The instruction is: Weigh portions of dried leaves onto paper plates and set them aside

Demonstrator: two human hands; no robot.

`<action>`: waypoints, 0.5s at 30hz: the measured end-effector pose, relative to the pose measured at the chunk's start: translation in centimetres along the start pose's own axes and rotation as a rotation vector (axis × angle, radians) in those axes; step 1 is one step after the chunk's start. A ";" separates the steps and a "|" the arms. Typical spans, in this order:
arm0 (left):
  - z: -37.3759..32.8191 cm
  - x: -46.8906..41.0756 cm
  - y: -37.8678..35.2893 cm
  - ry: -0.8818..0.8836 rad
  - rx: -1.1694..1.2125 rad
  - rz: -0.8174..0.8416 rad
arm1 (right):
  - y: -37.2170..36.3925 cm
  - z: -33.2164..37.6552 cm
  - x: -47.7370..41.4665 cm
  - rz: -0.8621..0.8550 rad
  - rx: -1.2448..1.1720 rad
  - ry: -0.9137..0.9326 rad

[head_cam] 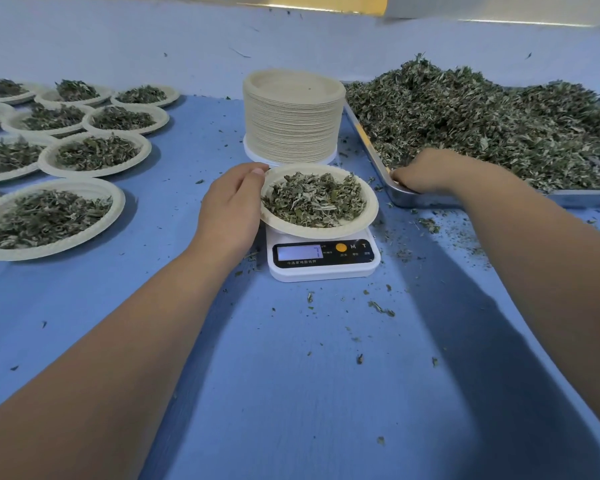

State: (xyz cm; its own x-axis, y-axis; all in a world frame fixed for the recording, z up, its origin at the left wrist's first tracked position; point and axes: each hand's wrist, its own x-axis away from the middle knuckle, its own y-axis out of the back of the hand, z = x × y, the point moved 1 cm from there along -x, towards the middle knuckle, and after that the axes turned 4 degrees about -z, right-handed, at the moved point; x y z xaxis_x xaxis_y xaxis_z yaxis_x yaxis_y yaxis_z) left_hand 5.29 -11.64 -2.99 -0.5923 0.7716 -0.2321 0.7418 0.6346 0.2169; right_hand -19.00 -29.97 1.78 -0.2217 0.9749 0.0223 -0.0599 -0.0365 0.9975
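**Weighing step, portion on the scale.** You are holding the paper plate [369,216] on the white digital scale [323,268] at the middle of the blue worktop [291,375]. Your left hand [232,206] is gripping the plate's left rim, with the thumb on top and the other fingers tucked out of sight beneath. The portion of dried leaves [312,199] is lying heaped in the plate's well. The plate is overhanging the scale's platform, and whether it is bearing fully on it cannot be told.

Your right hand [430,171] is resting at the near left corner of the steel tray [413,200], which is carrying the heap of leaves [482,126] on the right. Its fingers [400,175] are curling down against that corner, and whether they are pinching any leaves cannot be told. The scale's display is glowing, but its figure is too faint to read.

Just beyond the scale a stack of empty paper plates [291,123] is standing. On the far left, filled plates [94,154] are lying close together, several overlapping.

The portion appears to be either receiving a last pinch or awaiting removal. The next move is calling for a level lift and a steady carry leftward, since the loose, light leaves are likely to spill at any tilt. A fresh plate from the stack would then be needed.
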 end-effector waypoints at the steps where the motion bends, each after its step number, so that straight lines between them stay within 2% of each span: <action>1: 0.0 0.0 0.0 0.001 0.003 0.001 | 0.2 0.1 0.2 0.008 -0.006 0.021; 4: 0.0 0.0 0.0 0.002 0.010 0.002 | 0.3 0.8 0.8 0.021 -0.068 0.091; 8: -0.2 0.2 0.1 0.000 0.005 0.001 | 0.1 1.1 1.5 -0.061 -0.217 0.107; 11: -0.3 0.3 0.2 0.002 -0.002 0.010 | 0.1 1.1 2.5 -0.116 -0.235 0.153; 15: -0.3 0.2 0.2 -0.012 -0.010 0.006 | -0.2 1.6 4.8 -0.319 -0.235 0.224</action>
State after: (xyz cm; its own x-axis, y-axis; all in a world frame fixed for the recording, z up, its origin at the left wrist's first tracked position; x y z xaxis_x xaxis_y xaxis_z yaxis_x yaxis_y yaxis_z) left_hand 5.22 -11.33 -2.71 -0.5842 0.7748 -0.2418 0.7420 0.6305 0.2278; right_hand -18.46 -24.95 1.82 -0.3598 0.8748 -0.3244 -0.3729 0.1839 0.9095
